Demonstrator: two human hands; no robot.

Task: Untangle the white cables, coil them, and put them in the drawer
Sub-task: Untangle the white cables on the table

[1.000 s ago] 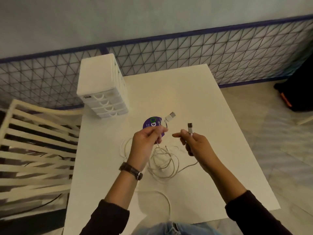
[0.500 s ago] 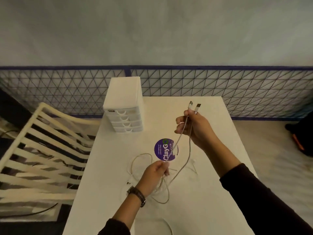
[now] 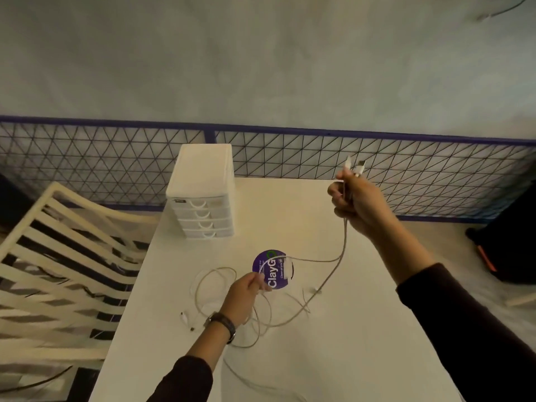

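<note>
White cables (image 3: 344, 239) now stretch up off the desk (image 3: 290, 210) as the right hand (image 3: 356, 204) lifts higher, fist closed round both plug ends, while the left hand (image 3: 243, 291) pinches a strand low, so the tangle is opening; the drawers (image 3: 203, 216) are shut.

The thin white cables (image 3: 333, 271) lie in tangled loops at 6 o'clock. Two strands rise toward 2 o'clock, with their plugs (image 3: 355, 166) pointing up. The small white drawers (image 3: 203, 216) stand at 9 o'clock, all four shut.
</note>
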